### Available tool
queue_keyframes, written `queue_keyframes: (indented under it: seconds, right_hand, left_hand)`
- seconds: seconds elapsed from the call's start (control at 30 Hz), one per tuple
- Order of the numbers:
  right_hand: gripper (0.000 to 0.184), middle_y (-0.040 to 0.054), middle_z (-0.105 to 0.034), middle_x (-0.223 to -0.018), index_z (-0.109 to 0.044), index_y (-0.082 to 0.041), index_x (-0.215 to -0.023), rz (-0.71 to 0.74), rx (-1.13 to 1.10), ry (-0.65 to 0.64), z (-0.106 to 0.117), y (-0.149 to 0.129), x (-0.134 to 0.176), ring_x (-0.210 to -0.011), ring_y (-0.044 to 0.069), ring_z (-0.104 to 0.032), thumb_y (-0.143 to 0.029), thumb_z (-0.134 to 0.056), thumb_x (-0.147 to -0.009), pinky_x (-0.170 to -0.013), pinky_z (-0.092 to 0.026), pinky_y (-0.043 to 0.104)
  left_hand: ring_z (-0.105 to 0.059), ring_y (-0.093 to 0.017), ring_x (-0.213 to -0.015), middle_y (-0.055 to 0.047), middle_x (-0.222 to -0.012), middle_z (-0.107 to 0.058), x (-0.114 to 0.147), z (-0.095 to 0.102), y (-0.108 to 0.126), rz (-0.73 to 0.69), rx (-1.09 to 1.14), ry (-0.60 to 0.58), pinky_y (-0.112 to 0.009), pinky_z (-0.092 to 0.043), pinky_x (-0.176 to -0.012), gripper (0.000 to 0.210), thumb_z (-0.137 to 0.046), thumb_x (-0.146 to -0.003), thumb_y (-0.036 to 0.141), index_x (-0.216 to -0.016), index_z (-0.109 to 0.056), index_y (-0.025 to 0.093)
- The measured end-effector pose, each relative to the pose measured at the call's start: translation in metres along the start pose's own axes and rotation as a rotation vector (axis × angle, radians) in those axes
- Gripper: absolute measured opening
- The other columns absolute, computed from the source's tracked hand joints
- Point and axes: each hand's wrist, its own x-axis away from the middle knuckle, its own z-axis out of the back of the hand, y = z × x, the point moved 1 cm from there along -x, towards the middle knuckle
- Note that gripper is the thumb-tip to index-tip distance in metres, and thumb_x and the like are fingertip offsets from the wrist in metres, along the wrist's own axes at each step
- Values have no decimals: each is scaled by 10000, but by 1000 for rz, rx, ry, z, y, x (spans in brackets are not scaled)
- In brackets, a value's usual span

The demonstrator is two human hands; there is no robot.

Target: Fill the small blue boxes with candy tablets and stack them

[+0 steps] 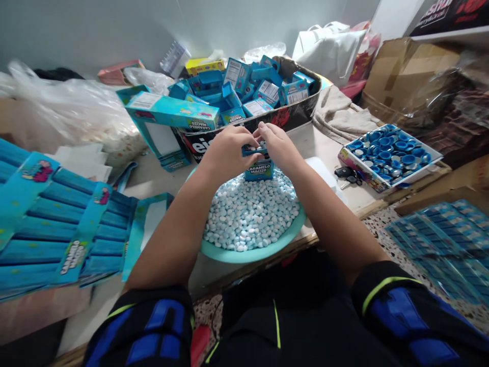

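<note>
Candies, small, pale blue and white, fill a teal basin at the near edge of the tabletop. Directly above the basin's far rim, both hands meet on a small blue carton printed "CARAMELO MACIZO", held upright with its bottom just over the candy heap. The left hand has its fingers curled onto the carton's top from the left; the right hand presses its fingers onto the same top from the right, so both sets are pinched on the carton's upper flaps, tips nearly touching each other.

Behind the basin stands a black cardboard tray heaped with more small blue cartons. Left of that tray, just beyond the basin, a larger blue display box lies on its side. Far left of the basin lies a stack of flattened blue packaging sheets, and behind that a crumpled clear plastic bag. Right of the basin sits a shallow box of round blue caps, with a dark set of keys between it and the basin. Further right, beyond the tabletop's edge, more flat blue sheets lie lower down. Brown cardboard boxes stand behind the caps.
</note>
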Motion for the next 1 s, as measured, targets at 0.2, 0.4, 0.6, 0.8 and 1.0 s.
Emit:
queue_keyframes:
  seconds: [0.2,0.4,0.6,0.8,1.0]
  right_hand:
    - [450,33,-625,-881,-619,-206,-841,-27,-7,-9,1,-5,1,-917,166,-601,-588,-519,-1056,-871,-482,306]
    - [452,39,-644,-881,-630,-202,-839,-41,2,4,3,-9,3,-911,164,-612,-564,-494,-1072,-868,-478,306]
    - [499,41,-644,-855,-637,-208,-844,-55,-30,3,3,-10,5,-903,176,-624,-658,-525,-1028,-872,-487,322]
    - [566,50,-658,-847,-628,-219,-822,-54,-41,-7,3,-11,5,-900,186,-633,-732,-481,-1013,-876,-507,338]
    - [643,51,-649,-853,-627,-219,-811,-15,-60,-18,4,-9,6,-898,193,-612,-810,-443,-980,-883,-499,363]
  left_hand:
    - [-722,-250,-927,-80,-1006,-778,0,5,7,0,30,-22,-406,-579,-895,175,-776,-819,268,-970,-806,186]
    - [-680,-183,-772,-26,-854,-738,0,11,10,-19,104,35,-330,-553,-771,64,-769,-810,260,-825,-754,199]
    - [-686,-176,-767,-18,-817,-739,1,16,18,-2,224,87,-341,-575,-785,116,-706,-865,298,-783,-721,216]
    - [-709,-186,-812,-32,-872,-768,2,16,22,27,286,52,-338,-588,-807,199,-722,-894,405,-863,-739,209]
    - [-714,-233,-1032,-68,-1042,-753,0,12,16,3,243,64,-402,-579,-987,168,-750,-895,336,-998,-748,203]
